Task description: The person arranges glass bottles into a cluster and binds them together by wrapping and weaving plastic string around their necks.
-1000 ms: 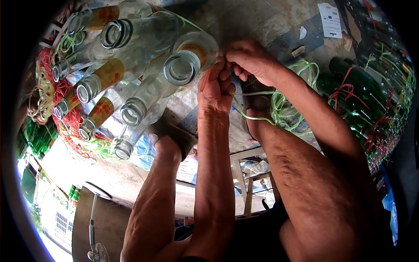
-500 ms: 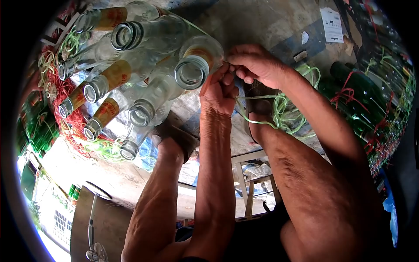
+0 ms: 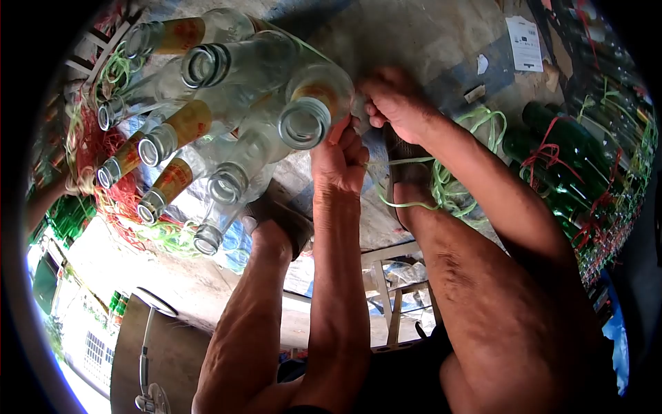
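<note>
Several clear glass bottles (image 3: 262, 55) lie in a bundle with their open mouths toward me, some with orange-yellow labels. A pale green plastic twine (image 3: 314, 48) runs round the bundle's far side. My left hand (image 3: 339, 155) is closed beside the nearest bottle (image 3: 321, 93), fingers curled against its right side. Green twine comes out of that hand and trails right to a loose tangle (image 3: 452, 172). My right hand (image 3: 394, 96) is closed just right of the same bottle, slightly blurred. A faint strand shows at its fingertips.
Green bottles (image 3: 558, 145) tied with red twine are stacked at the right. Red and green twine heaps (image 3: 124, 200) lie at the left. A stool frame (image 3: 386, 276) stands between my legs, and a printed paper (image 3: 525, 45) lies on the floor.
My right hand has moved a little left and its fingers have closed more. My left hand has turned and dropped slightly. The bottles appear slightly lower and further right in view.
</note>
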Tool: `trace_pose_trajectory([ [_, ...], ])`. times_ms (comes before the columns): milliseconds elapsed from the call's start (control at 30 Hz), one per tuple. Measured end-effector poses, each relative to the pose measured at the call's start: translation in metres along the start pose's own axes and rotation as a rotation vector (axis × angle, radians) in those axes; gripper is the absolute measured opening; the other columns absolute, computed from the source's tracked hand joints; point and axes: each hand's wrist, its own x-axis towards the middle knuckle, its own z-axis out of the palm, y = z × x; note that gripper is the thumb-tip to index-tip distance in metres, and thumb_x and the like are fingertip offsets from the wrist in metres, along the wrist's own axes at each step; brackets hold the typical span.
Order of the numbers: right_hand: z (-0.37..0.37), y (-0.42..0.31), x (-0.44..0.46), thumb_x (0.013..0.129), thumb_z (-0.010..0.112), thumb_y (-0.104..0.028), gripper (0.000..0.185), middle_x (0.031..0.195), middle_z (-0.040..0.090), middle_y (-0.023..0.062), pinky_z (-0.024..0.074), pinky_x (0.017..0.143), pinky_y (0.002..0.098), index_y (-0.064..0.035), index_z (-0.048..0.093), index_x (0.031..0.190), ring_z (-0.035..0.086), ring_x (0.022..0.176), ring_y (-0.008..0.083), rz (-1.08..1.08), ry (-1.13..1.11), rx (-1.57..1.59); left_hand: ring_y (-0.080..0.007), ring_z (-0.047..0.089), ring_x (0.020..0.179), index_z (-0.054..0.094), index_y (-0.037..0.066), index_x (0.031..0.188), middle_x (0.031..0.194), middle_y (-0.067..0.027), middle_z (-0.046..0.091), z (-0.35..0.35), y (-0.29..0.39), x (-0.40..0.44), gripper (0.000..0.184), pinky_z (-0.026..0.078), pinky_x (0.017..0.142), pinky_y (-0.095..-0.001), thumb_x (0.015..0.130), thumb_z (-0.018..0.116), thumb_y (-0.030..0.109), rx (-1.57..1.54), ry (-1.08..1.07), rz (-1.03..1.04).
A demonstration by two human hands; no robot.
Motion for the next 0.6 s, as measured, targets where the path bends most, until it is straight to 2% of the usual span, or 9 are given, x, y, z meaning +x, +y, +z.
trace_pose_trajectory([
  [167,0.008,-0.002,-0.001,0.103,0.061,-0.02,0.018,0.072,0.052,-0.0012,0.0412,0.047,0.0248,-0.0105,0.058,0.088,0.051,0.059,0.0079,-0.053,0.055,-0.093,-0.0044,0.024,0.046,0.06,0.013,0.084,0.057,0.012,0.029,-0.007,-0.004,0.001,0.021,0.019,0.044,-0.0243,0.099,0.072,0.022,-0.044,-0.043,0.0],
  [233,0.005,0.003,0.004,0.107,0.057,-0.022,0.015,0.071,0.053,-0.0024,0.042,0.047,0.0249,-0.0131,0.06,0.095,0.051,0.059,0.0063,0.017,0.05,-0.097,-0.004,0.025,0.045,0.061,0.012,0.087,0.057,0.0118,0.029,-0.01,-0.008,0.006,0.02,0.019,0.043,-0.024,0.101,0.069,0.023,-0.1,0.001,-0.004],
  [300,0.005,0.0,0.001,0.1,0.059,-0.021,0.019,0.066,0.056,0.0014,0.0462,0.048,0.0285,-0.006,0.068,0.093,0.052,0.053,0.0111,-0.012,0.038,-0.086,-0.0039,0.026,0.046,0.061,0.012,0.088,0.057,0.0117,0.029,-0.005,-0.005,0.001,0.019,0.02,0.043,-0.0235,0.102,0.068,0.024,-0.072,0.0,-0.015],
  [367,0.004,0.008,0.005,0.102,0.06,-0.022,0.018,0.066,0.055,0.0007,0.0462,0.048,0.0281,-0.0063,0.066,0.095,0.052,0.053,0.0104,-0.053,0.086,-0.091,-0.0031,0.027,0.045,0.061,0.011,0.09,0.058,0.0119,0.032,-0.012,-0.017,0.008,0.018,0.02,0.042,-0.0225,0.101,0.069,0.024,-0.159,0.038,-0.003],
  [433,0.005,0.013,0.007,0.104,0.06,-0.024,0.019,0.068,0.055,-0.0004,0.0463,0.049,0.0279,-0.0079,0.064,0.095,0.052,0.055,0.0098,-0.072,0.109,-0.07,-0.0086,0.036,0.045,0.057,0.013,0.08,0.062,0.0042,0.046,-0.023,-0.022,0.019,0.019,0.027,0.04,-0.027,0.099,0.056,0.018,-0.12,0.019,0.023],
  [533,0.008,0.013,0.007,0.103,0.062,-0.027,0.018,0.07,0.055,-0.0016,0.0449,0.05,0.0269,-0.0108,0.062,0.095,0.052,0.057,0.0091,-0.066,0.135,-0.038,-0.0105,0.033,0.046,0.051,0.014,0.069,0.059,0.0042,0.039,0.0,-0.012,-0.005,0.025,0.024,0.043,-0.0287,0.093,0.06,0.016,-0.145,0.096,0.084],
  [600,0.016,0.008,0.005,0.101,0.064,-0.029,0.017,0.07,0.053,-0.0028,0.042,0.051,0.0256,-0.0137,0.061,0.094,0.051,0.058,0.0084,-0.055,0.158,-0.083,-0.009,0.03,0.047,0.052,0.016,0.072,0.059,0.0055,0.037,0.005,-0.01,-0.01,0.022,0.023,0.044,-0.0283,0.093,0.06,0.02,-0.115,0.114,0.089],
])
